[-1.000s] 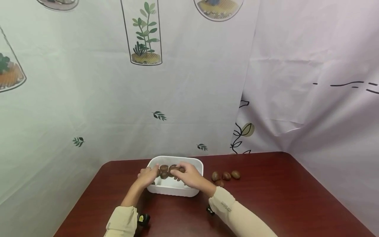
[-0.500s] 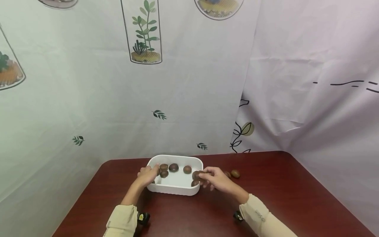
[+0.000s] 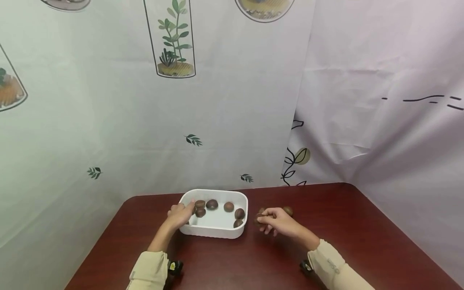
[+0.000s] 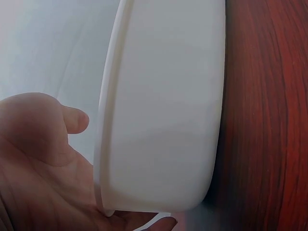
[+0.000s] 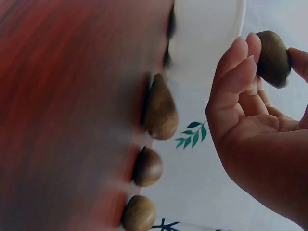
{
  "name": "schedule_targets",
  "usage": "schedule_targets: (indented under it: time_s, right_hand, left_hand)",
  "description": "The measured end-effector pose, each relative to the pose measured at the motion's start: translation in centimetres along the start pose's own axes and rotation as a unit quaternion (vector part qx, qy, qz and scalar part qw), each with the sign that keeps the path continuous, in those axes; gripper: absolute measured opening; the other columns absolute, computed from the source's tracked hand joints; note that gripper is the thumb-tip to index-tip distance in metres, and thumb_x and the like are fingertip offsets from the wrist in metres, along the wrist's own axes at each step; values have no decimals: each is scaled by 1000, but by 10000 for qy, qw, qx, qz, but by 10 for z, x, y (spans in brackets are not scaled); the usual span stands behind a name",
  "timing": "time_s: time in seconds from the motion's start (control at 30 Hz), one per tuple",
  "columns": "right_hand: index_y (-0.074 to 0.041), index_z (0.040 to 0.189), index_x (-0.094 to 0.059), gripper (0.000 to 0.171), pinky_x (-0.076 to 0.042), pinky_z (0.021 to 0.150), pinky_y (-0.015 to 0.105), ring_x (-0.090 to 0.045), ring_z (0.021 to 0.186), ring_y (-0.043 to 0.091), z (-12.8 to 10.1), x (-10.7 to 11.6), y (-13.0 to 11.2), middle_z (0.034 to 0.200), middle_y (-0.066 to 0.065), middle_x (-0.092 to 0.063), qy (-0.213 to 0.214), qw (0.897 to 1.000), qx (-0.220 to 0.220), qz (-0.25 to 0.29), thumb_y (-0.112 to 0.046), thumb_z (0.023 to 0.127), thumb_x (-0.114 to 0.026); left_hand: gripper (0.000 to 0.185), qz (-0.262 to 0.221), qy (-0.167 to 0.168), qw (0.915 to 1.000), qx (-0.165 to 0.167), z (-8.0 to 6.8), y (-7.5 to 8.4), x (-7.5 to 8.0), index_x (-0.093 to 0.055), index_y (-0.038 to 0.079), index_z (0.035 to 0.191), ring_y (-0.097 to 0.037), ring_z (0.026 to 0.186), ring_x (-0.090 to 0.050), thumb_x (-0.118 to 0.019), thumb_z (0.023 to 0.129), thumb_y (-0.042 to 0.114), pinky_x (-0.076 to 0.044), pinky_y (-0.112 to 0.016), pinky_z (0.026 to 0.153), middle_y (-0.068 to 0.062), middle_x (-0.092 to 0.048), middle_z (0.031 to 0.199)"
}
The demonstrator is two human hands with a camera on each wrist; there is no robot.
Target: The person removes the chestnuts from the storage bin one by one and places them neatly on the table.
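Observation:
My left hand point(image 3: 178, 215) holds the left end of a white plastic box point(image 3: 214, 233), at its rim. In the left wrist view the thumb is above the rim point(image 4: 103, 130) and the fingertips are partly hidden by the wall. Several brown chestnuts point(image 3: 212, 204) lie inside the box, some near the left hand and others at the right end. To the right of the box, my right hand point(image 3: 279, 221) pinches one chestnut point(image 5: 273, 58) between thumb and fingertips. Three more chestnuts point(image 5: 161, 110) rest on the table in a row, partly hidden by this hand in the head view.
The dark red wooden table point(image 3: 224, 266) carries the box near its far edge. Behind stands a white cloth backdrop point(image 3: 232, 121) printed with plants. A black wrist camera point(image 3: 175, 267) sits on the left wrist and another point(image 3: 306, 266) on the right.
My right hand has moved right, out of the box and over its rim, to the chestnuts on the table. Chestnuts now lie at the box's right end. The left hand stays in place.

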State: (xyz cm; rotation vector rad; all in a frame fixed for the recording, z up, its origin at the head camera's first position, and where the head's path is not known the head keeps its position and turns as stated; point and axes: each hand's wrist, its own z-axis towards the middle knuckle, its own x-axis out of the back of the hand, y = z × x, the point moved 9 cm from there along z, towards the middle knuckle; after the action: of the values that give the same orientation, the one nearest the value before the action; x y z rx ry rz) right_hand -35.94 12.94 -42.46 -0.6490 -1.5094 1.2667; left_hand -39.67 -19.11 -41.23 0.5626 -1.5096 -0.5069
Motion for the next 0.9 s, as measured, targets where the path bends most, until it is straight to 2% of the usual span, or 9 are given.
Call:
schedule_targets:
  time_s: [0.17,0.47,0.67,0.9]
  right_hand:
    - [2,99,-64,25,-46,49,30,-66,65,18,-3,3,9,82,11,-73,-162,9995,-175,-212,-22,97,-62]
    - [1,102,-65,25,-48,50,32,-68,67,22,-6,3,19,86,12,-74,-346,9975,-425,-442,-24,98,-61]
    - [-2,102,-66,27,-48,51,29,-67,65,17,-6,4,23,85,7,-74,-458,9963,-555,-473,-28,98,-62]
    - [0,105,-65,29,-48,50,29,-68,68,18,-6,4,27,87,7,-73,-558,9956,-653,-386,-29,99,-60]
  left_hand:
    - [59,52,75,9999,-65,1,1,2,-61,-12,100,-56,114,-44,-37,103,42,-36,-62,95,-36,-52,116]
    - [52,155,103,9998,-103,1,2,0,-60,-5,86,-56,112,-45,-40,102,41,-37,-61,93,-35,-53,112]
    - [55,138,79,9998,-118,0,1,-1,-61,-9,96,-58,117,-40,-40,102,41,-35,-62,95,-40,-48,121]
    - [60,76,60,9999,-136,-1,0,-3,-58,-16,110,-58,119,-38,-40,101,40,-35,-63,96,-42,-44,126]
